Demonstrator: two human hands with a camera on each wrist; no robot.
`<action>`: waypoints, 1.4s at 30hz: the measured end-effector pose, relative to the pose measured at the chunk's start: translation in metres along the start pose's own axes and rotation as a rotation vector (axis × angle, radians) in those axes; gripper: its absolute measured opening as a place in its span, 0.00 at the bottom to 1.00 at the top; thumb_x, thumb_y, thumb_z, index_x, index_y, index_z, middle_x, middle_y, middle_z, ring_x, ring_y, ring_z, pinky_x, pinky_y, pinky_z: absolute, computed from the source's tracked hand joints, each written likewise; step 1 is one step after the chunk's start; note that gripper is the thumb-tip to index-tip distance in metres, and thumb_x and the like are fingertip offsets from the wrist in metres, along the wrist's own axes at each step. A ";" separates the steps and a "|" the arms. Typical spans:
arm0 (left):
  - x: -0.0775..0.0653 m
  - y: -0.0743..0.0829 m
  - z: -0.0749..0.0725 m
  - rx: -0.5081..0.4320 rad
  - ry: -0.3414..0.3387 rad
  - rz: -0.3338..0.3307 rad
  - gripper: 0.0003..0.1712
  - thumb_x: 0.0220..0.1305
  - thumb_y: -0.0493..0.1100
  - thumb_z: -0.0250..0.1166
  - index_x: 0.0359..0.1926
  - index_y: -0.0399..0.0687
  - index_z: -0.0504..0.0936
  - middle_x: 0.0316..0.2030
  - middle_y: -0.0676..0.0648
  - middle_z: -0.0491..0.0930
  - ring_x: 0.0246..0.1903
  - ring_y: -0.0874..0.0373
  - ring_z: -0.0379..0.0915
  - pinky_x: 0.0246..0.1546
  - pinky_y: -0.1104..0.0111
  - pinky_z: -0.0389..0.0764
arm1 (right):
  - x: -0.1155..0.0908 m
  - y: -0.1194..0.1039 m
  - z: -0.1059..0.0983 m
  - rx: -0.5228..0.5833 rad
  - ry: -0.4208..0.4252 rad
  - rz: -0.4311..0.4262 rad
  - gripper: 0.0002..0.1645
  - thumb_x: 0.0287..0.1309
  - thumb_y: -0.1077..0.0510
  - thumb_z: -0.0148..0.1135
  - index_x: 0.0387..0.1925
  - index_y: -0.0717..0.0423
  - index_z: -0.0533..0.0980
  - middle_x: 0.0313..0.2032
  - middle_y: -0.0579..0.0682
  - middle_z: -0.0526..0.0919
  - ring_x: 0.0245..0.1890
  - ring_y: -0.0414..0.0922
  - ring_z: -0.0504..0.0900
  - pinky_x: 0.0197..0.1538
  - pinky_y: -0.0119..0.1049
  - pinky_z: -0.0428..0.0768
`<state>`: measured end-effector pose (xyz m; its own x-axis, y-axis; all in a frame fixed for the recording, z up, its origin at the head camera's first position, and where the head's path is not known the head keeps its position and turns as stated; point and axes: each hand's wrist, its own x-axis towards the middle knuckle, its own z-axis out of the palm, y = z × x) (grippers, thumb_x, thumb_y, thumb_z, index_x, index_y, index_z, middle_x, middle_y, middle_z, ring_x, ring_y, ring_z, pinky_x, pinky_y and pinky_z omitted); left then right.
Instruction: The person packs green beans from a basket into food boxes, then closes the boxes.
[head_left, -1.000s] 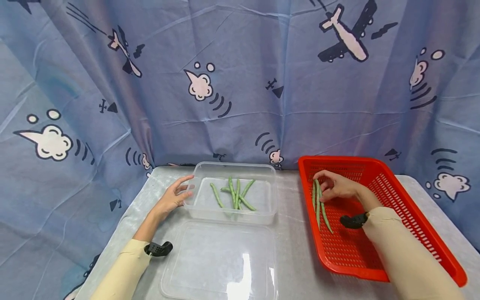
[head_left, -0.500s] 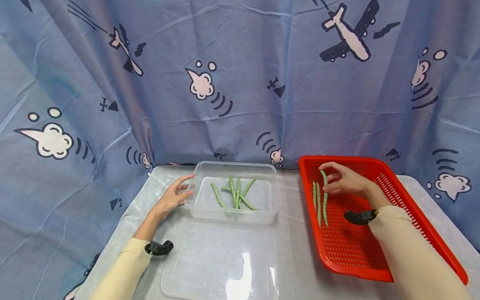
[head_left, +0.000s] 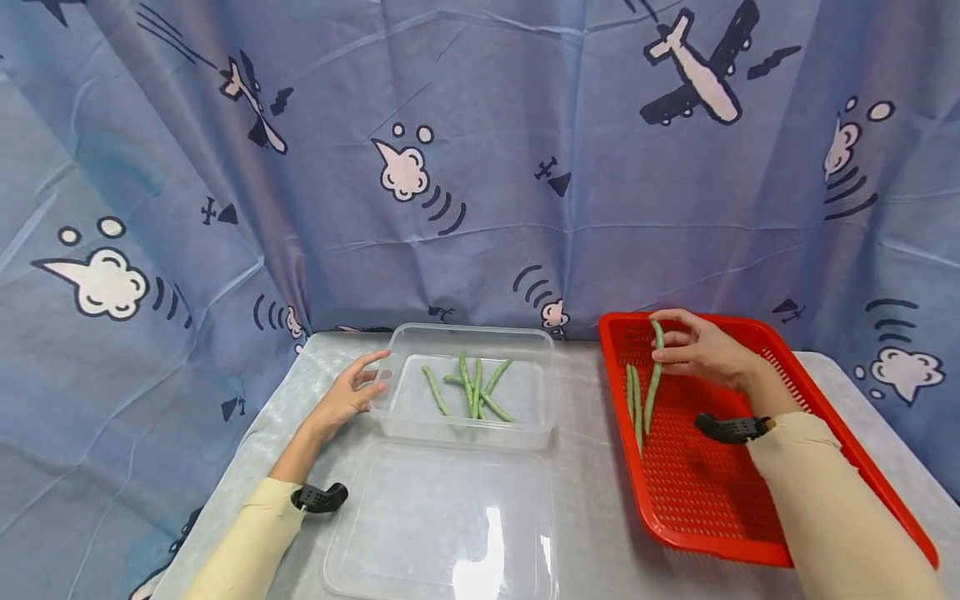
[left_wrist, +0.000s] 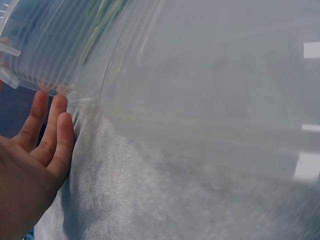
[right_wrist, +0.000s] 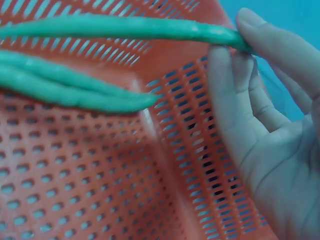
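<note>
Green bean [head_left: 655, 379] is over on the right, held up within the red basket [head_left: 712, 544], upper end by the fingers and the rest trailing down; can't tell if the low tip touches the basket floor. Right hand [head_left: 697, 354] has it pinched between thumb and fingers close to that one end, which shows best in the right wrist view. Two more beans [head_left: 637, 408] lie side by side along the basket's left wall, just beside it. Left hand [head_left: 348, 396] is spread, fingertips at the left side of the clear plastic box [head_left: 420, 428], which has a loose pile of beans [head_left: 476, 387] in it. Clear lid [head_left: 420, 517] lies flat on the table in front of the box. As for handling, I'd bet it's super light, fairly stiff with a bit of bend, smooth and maybe a touch slippery if damp. Probably snaps if you crank on it, so a light pinch should do. The end grip looks okay, but I'd guess nearer the middle would swing less.
</note>
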<state>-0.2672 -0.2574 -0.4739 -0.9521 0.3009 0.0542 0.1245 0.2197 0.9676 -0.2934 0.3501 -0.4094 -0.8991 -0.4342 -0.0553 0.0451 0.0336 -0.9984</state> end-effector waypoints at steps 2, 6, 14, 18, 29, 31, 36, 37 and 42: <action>0.001 0.000 0.000 0.007 -0.003 0.003 0.33 0.75 0.32 0.57 0.77 0.45 0.61 0.66 0.27 0.67 0.59 0.39 0.67 0.30 0.67 0.71 | -0.001 -0.004 0.000 0.047 0.017 -0.022 0.36 0.68 0.76 0.56 0.72 0.59 0.58 0.42 0.54 0.79 0.41 0.48 0.83 0.48 0.48 0.82; 0.002 0.000 0.000 0.007 -0.002 0.004 0.33 0.75 0.32 0.58 0.76 0.46 0.62 0.65 0.28 0.68 0.57 0.40 0.69 0.29 0.68 0.72 | -0.003 -0.017 0.003 0.131 0.042 -0.082 0.36 0.68 0.77 0.54 0.72 0.55 0.59 0.41 0.54 0.80 0.41 0.47 0.85 0.47 0.47 0.82; 0.001 -0.002 -0.002 0.012 0.001 0.018 0.32 0.74 0.31 0.58 0.76 0.44 0.63 0.65 0.28 0.68 0.57 0.41 0.68 0.28 0.70 0.72 | 0.001 -0.043 0.025 0.112 0.168 -0.134 0.38 0.67 0.76 0.58 0.74 0.55 0.60 0.41 0.53 0.81 0.38 0.46 0.85 0.45 0.43 0.83; 0.001 -0.002 -0.002 0.019 0.002 0.025 0.32 0.74 0.30 0.58 0.76 0.43 0.63 0.64 0.27 0.68 0.56 0.42 0.69 0.28 0.70 0.71 | 0.003 -0.052 0.037 0.126 0.186 -0.178 0.38 0.67 0.76 0.58 0.74 0.57 0.59 0.39 0.52 0.81 0.38 0.46 0.85 0.44 0.42 0.83; 0.001 -0.003 0.000 0.002 0.011 0.029 0.32 0.74 0.31 0.57 0.76 0.42 0.63 0.64 0.25 0.68 0.57 0.37 0.69 0.28 0.71 0.71 | 0.031 -0.072 0.067 0.152 0.135 -0.237 0.38 0.66 0.77 0.58 0.73 0.57 0.62 0.40 0.52 0.80 0.38 0.46 0.84 0.44 0.41 0.83; 0.001 -0.004 -0.001 0.000 0.013 0.022 0.32 0.75 0.31 0.58 0.76 0.43 0.63 0.64 0.25 0.68 0.57 0.38 0.70 0.28 0.71 0.71 | 0.038 -0.072 0.074 0.142 0.145 -0.231 0.38 0.65 0.76 0.60 0.73 0.57 0.62 0.40 0.52 0.79 0.37 0.46 0.84 0.44 0.41 0.83; 0.002 -0.003 -0.001 0.003 0.015 0.012 0.32 0.75 0.32 0.58 0.76 0.44 0.63 0.65 0.26 0.68 0.57 0.39 0.70 0.29 0.70 0.72 | 0.058 -0.070 0.097 0.114 0.148 -0.204 0.41 0.63 0.74 0.64 0.73 0.57 0.62 0.39 0.53 0.78 0.36 0.46 0.83 0.43 0.41 0.84; 0.002 -0.002 -0.001 0.003 0.016 0.011 0.32 0.75 0.32 0.57 0.76 0.45 0.63 0.65 0.26 0.68 0.57 0.39 0.70 0.29 0.70 0.72 | 0.062 -0.070 0.102 0.111 0.141 -0.196 0.41 0.62 0.74 0.65 0.74 0.58 0.62 0.39 0.53 0.78 0.35 0.46 0.83 0.43 0.42 0.84; 0.002 -0.002 -0.002 -0.002 0.017 0.004 0.32 0.75 0.31 0.58 0.76 0.45 0.63 0.65 0.27 0.68 0.57 0.39 0.69 0.29 0.70 0.72 | 0.081 -0.066 0.126 0.139 0.081 -0.164 0.43 0.61 0.75 0.66 0.74 0.58 0.61 0.40 0.56 0.78 0.36 0.49 0.85 0.44 0.45 0.83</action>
<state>-0.2697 -0.2590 -0.4756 -0.9564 0.2855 0.0622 0.1276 0.2168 0.9678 -0.3146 0.1990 -0.3494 -0.9311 -0.3500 0.1029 -0.0494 -0.1583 -0.9862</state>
